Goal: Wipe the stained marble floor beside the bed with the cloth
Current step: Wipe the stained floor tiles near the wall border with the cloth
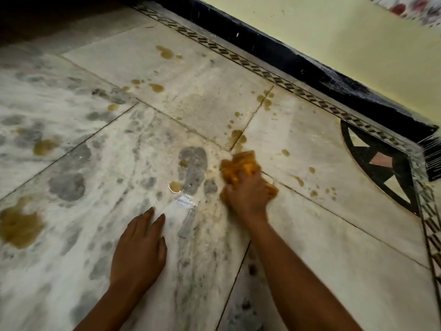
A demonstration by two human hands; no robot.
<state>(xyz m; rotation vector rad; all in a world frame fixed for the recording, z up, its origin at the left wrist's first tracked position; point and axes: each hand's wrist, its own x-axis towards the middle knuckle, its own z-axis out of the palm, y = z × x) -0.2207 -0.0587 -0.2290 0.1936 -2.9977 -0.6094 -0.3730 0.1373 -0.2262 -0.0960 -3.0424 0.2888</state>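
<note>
At nine o'clock of our view a wide yellow-brown puddle stain (18, 225) lies on the white, grey-veined marble floor (95, 144), with a smaller patch (44, 146) of the same colour at its one o'clock. Nearer us, at about seven o'clock, our left hand (138, 249) lies flat on the slab with its fingers straight and relaxed, holding nothing. A bare, wet-shining streak of marble separates it from our right hand. A small glossy brown pool (175, 186) sits at the left hand's one o'clock. Just right of centre, our right hand (248, 194) clenches a crumpled orange cloth (236, 168) and presses it onto the floor where several slab joints meet. More brown drops (238, 134) lie at the cloth's twelve o'clock. To the right, at three o'clock, is a broad pale slab with only a few small spots. It ends at a round black stone inlay with pale triangles (377, 163). A chequered inlay strip (262, 70) and a black skirting (310, 65) run from twelve o'clock down to three o'clock under a pale yellow wall (334, 27).
</note>
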